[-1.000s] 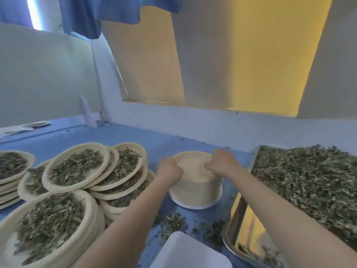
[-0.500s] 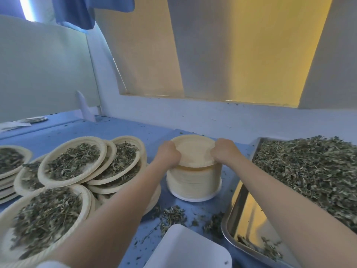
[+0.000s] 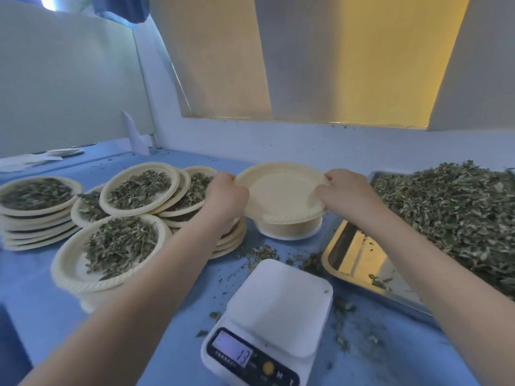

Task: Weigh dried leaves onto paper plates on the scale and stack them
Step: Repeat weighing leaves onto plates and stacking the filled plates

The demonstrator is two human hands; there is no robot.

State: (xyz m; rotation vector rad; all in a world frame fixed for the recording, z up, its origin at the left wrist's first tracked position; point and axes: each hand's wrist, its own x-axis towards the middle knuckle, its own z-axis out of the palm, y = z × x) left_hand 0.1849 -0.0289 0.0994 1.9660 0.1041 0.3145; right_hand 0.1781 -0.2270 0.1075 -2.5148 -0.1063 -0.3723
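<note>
Both hands on one empty paper plate [image 3: 281,190], held just above the stack of spare plates [image 3: 289,229] at the back of the blue surface [image 3: 41,296]. Left hand [image 3: 224,200] has its fingers curled round the plate's left rim, right hand [image 3: 345,195] pinches the right rim, thumb on top. Plate sits roughly level, tipped a little toward the camera, nothing in it.

Scale [image 3: 274,316] is near the front, well apart from the plate, its white platform bare, display lit and showing digits that look like 13, hard to be sure. Metal tray [image 3: 351,260] on the right is piled with dried leaves [image 3: 451,213]. Filled plates [image 3: 139,188] are stacked in several overlapping piles on the left, nearest one [image 3: 111,252] heaped with leaf. Loose crumbs are scattered on the surface around the scale.

Step in hand, by my read: take one plate off the stack and bring it to the scale. To do it well: check that only a single plate has come away, since thin plates cling. Keep it level, set it centred on the platform so no rim overhangs or touches the tray. The reading isn't zero, so tare after placing it, before any leaf goes on. Watch the left forearm over the filled stacks, easy to knock
</note>
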